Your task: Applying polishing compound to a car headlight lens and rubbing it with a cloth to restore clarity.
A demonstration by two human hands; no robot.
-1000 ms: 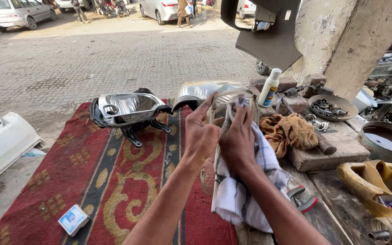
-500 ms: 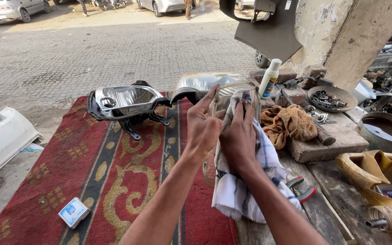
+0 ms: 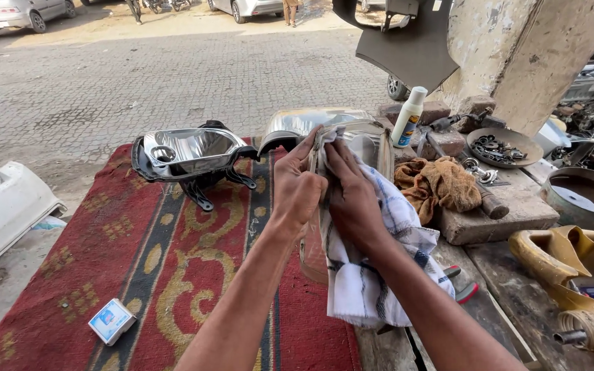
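Right hand (image 3: 353, 199) presses a white checked cloth (image 3: 372, 275) flat against a clear headlight lens (image 3: 352, 172), fingers spread over the fabric so the cloth stays pinned to the curved surface. Left hand (image 3: 297, 187) grips the lens's near edge, thumb and fingers wrapped round it, apparently to brace it upright against the push of the other hand. The lens stands on edge over the seam between a red patterned rug (image 3: 139, 275) and a wooden bench (image 3: 489, 261); the loose end of the cloth hangs down over the bench boards.

Just beyond the lens lies a second, yellowed lens (image 3: 311, 120). Left of it, a chrome headlight reflector in black housing (image 3: 190, 154) sits face-up on the rug, well apart from the hands. A white squeeze bottle (image 3: 408, 117) stands upright behind the lens, near at hand. A brown rag (image 3: 438, 182) is bunched on a wooden block, beside a hammer (image 3: 486, 196). A small blue-and-white box (image 3: 111, 320) lies at the rug's near corner.
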